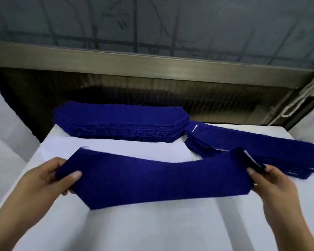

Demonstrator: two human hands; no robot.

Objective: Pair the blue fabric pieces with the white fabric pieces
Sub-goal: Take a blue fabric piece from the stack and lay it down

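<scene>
A blue fabric piece [152, 180] is pinched at each end by the left hand [49, 180] and the right hand [272, 185] above the white table [152, 229], while a fanned pile [243, 142] beside it is judged paired and a blue stack [120, 122] behind is left undone.

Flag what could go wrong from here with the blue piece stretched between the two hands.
The held blue piece sags between the left hand and right hand, so it may land creased on the table. A white edge shows at its right end; the layers there could slip out of line. The fanned stack lies just behind the right hand, and a sweep might drag its loose edges askew.
</scene>
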